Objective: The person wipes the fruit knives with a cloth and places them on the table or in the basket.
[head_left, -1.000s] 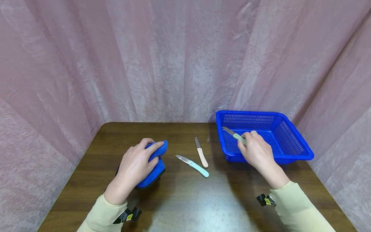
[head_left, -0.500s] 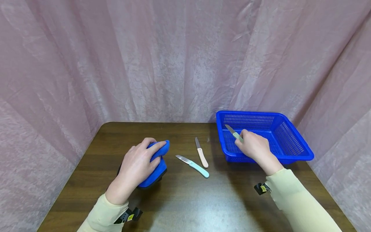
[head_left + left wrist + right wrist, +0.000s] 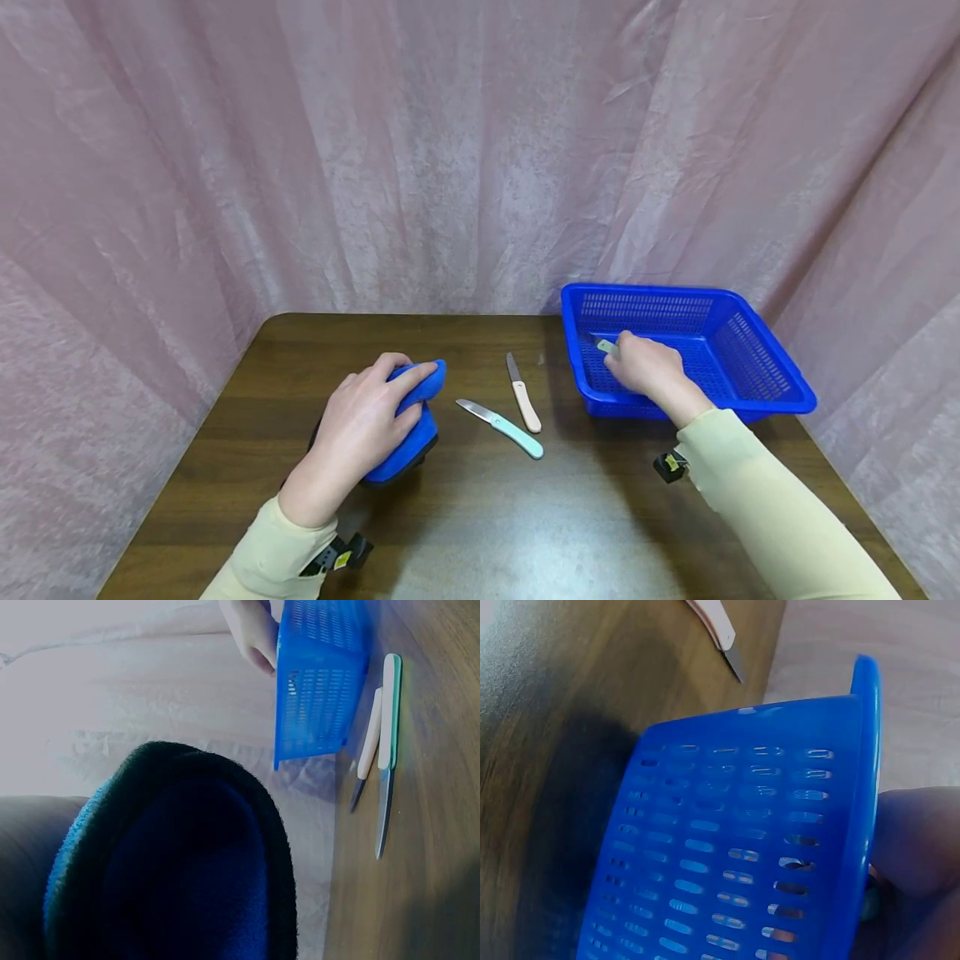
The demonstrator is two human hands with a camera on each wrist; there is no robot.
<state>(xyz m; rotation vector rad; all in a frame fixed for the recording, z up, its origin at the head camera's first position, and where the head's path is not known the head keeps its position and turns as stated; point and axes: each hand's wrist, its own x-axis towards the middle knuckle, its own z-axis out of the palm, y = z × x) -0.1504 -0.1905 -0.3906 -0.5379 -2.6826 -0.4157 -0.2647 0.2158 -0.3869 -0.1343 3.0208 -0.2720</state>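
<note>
My left hand (image 3: 363,412) grips a blue cloth (image 3: 408,446) with black edging over the left part of the table. In the left wrist view the cloth fills the lower middle, showing its fuzzy blue face. My right hand (image 3: 648,367) reaches over the near rim into a blue plastic basket (image 3: 765,367) and pinches a paring knife with a pale green handle (image 3: 606,346). Its blade is down inside the basket, and most of the handle is hidden by the hand. The basket wall (image 3: 727,825) blocks the knife in the right wrist view.
Between the hands two more paring knives lie on the wooden table (image 3: 510,533): one with a cream handle (image 3: 527,406), one with a turquoise handle (image 3: 516,435). Their blades point away from me. Pink curtains (image 3: 450,167) hang behind and beside the table.
My right hand has moved left and down into the basket, carrying the green-handled knife lower. The left hand with the cloth has shifted slightly to the right.
</note>
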